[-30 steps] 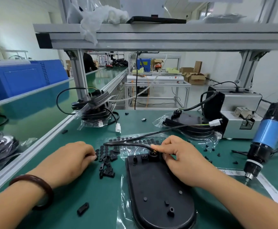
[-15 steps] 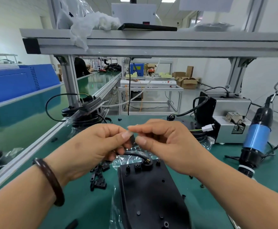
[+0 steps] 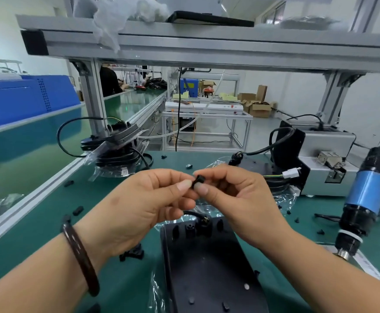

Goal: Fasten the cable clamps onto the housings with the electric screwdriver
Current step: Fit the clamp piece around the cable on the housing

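Note:
A small black cable clamp [image 3: 198,180] is held in the air between both hands, above the green bench. My left hand [image 3: 148,199] pinches its left side with thumb and forefinger, and my right hand [image 3: 234,195] pinches its right side. Below them a black oval housing [image 3: 209,272] lies flat on a clear plastic bag, with a black cable [image 3: 193,214] entering its far end. The blue and black electric screwdriver [image 3: 363,199] hangs tip down at the right, untouched.
Several loose black clamps [image 3: 132,254] lie on the mat left of the housing. A stack of bagged housings [image 3: 116,154] stands at the back left, more [image 3: 277,184] at the back right beside a grey screw feeder [image 3: 329,163]. An aluminium shelf frame [image 3: 207,46] spans overhead.
My left hand left the clamp pile and my right hand left the housing's cable end; both rose and now pinch one clamp together. The camera tilted slightly.

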`<state>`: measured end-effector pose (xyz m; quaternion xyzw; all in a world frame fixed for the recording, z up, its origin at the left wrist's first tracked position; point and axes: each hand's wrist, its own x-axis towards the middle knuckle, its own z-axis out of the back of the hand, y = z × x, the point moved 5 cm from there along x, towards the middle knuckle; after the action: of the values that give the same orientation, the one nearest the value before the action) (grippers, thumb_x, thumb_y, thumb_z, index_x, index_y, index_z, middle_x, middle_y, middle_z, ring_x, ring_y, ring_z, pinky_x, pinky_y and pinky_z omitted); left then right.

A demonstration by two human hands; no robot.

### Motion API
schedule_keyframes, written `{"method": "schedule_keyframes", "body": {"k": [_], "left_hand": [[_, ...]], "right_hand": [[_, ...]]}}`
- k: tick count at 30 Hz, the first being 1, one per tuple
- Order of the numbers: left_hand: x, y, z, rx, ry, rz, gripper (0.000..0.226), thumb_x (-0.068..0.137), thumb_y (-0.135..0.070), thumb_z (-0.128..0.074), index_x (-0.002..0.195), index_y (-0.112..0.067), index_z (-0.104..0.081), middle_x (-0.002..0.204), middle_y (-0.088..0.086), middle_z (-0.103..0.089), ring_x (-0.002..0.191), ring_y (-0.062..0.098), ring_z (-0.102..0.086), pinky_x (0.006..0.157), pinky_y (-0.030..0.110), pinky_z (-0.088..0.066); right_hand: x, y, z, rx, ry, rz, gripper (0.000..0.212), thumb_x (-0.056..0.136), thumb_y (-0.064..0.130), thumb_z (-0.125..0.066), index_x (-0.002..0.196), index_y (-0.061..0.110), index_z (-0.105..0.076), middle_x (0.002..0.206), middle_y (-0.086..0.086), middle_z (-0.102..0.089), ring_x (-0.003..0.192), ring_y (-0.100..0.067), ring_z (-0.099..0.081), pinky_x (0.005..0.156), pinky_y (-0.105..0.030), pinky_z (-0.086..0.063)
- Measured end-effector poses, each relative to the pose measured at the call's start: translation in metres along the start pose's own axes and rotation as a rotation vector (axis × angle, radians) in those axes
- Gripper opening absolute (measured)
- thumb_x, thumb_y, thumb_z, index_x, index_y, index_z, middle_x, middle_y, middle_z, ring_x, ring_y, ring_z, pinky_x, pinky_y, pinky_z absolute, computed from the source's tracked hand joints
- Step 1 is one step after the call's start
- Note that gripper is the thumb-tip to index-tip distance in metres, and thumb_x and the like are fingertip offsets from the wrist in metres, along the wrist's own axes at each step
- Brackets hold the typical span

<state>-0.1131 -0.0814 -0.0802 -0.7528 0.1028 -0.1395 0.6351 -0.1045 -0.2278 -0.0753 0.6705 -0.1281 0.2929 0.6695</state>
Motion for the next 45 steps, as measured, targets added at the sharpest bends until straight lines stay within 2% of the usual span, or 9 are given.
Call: {"method": "schedule_keyframes", "body": {"k": [4, 8, 11, 16, 26, 37, 39, 43, 45], "left_hand": [[-0.002, -0.001, 0.001, 0.02, -0.098, -0.063, 0.02, 0.07, -0.018, -0.066, 0.085, -0.005, -0.07, 0.073, 0.007, -0.069, 0.063, 0.007, -0.063, 0.054, 0.014, -0.051], [-0.007, -0.012, -0.001, 0.282, -0.226, -0.259, 0.012, 0.07, -0.019, -0.073, 0.08, -0.012, -0.072, 0.072, 0.005, -0.072, 0.065, 0.009, -0.066, 0.061, 0.015, -0.052], [-0.01, -0.013, -0.003, 0.35, -0.259, -0.336, 0.012, 0.076, -0.004, -0.073, 0.083, -0.014, -0.071, 0.078, 0.005, -0.074, 0.072, 0.013, -0.07, 0.065, 0.015, -0.053], [-0.013, -0.008, -0.006, 0.175, -0.212, -0.315, 0.023, 0.076, 0.002, -0.067, 0.095, -0.012, -0.069, 0.087, 0.008, -0.074, 0.077, 0.013, -0.071, 0.064, 0.016, -0.053], [-0.013, -0.005, -0.005, 0.074, -0.167, -0.271, 0.024, 0.066, -0.015, -0.068, 0.088, -0.012, -0.075, 0.082, 0.014, -0.074, 0.075, 0.014, -0.07, 0.066, 0.016, -0.055], [-0.01, -0.002, -0.001, 0.044, -0.17, -0.248, 0.018, 0.067, -0.009, -0.069, 0.084, -0.007, -0.075, 0.078, 0.015, -0.073, 0.071, 0.015, -0.07, 0.062, 0.016, -0.054], [-0.01, -0.004, -0.002, 0.129, -0.204, -0.261, 0.015, 0.071, -0.001, -0.072, 0.085, -0.008, -0.071, 0.076, 0.011, -0.073, 0.069, 0.016, -0.071, 0.061, 0.016, -0.054], [-0.015, -0.014, -0.006, 0.758, -0.388, -0.488, 0.025, 0.074, -0.003, -0.067, 0.081, -0.025, -0.059, 0.074, -0.01, -0.067, 0.061, 0.004, -0.062, 0.057, 0.011, -0.048], [-0.018, -0.016, -0.011, 0.91, -0.395, -0.58, 0.029, 0.074, -0.006, -0.067, 0.082, -0.028, -0.05, 0.078, -0.014, -0.064, 0.065, 0.006, -0.06, 0.057, 0.012, -0.047]], "right_hand": [[-0.001, -0.004, -0.001, 0.041, -0.017, -0.001, 0.019, 0.072, 0.008, -0.074, 0.088, 0.018, -0.078, 0.08, -0.001, -0.069, 0.075, -0.009, -0.065, 0.072, -0.02, -0.051], [-0.002, -0.008, -0.004, 0.183, -0.018, -0.118, 0.019, 0.068, 0.021, -0.079, 0.088, 0.021, -0.079, 0.078, -0.005, -0.072, 0.071, -0.012, -0.063, 0.068, -0.021, -0.051], [-0.003, -0.013, -0.009, 0.4, -0.059, -0.233, 0.015, 0.067, 0.015, -0.074, 0.082, 0.014, -0.078, 0.075, -0.006, -0.072, 0.066, -0.011, -0.065, 0.064, -0.019, -0.053], [-0.006, -0.014, -0.012, 0.557, -0.115, -0.323, 0.009, 0.066, 0.006, -0.069, 0.072, 0.009, -0.076, 0.067, -0.008, -0.069, 0.058, -0.011, -0.065, 0.058, -0.017, -0.054], [-0.006, -0.016, -0.012, 0.557, -0.143, -0.319, 0.011, 0.065, 0.007, -0.07, 0.075, 0.006, -0.076, 0.066, -0.01, -0.069, 0.059, -0.013, -0.066, 0.058, -0.017, -0.054], [-0.007, -0.017, -0.014, 0.518, -0.117, -0.294, 0.011, 0.065, 0.008, -0.071, 0.075, 0.008, -0.077, 0.067, -0.01, -0.07, 0.059, -0.013, -0.066, 0.058, -0.017, -0.053], [-0.008, -0.014, -0.013, 0.423, -0.102, -0.275, 0.012, 0.064, 0.011, -0.072, 0.075, 0.009, -0.077, 0.068, -0.009, -0.071, 0.061, -0.012, -0.066, 0.06, -0.018, -0.053], [-0.005, -0.007, -0.015, 0.21, -0.038, -0.253, 0.008, 0.068, 0.012, -0.074, 0.075, 0.009, -0.076, 0.068, -0.005, -0.072, 0.061, -0.009, -0.066, 0.06, -0.017, -0.051], [-0.001, -0.004, -0.012, 0.137, -0.035, -0.259, 0.01, 0.069, 0.015, -0.075, 0.075, 0.007, -0.073, 0.063, -0.005, -0.069, 0.057, -0.01, -0.062, 0.056, -0.017, -0.05]]}}
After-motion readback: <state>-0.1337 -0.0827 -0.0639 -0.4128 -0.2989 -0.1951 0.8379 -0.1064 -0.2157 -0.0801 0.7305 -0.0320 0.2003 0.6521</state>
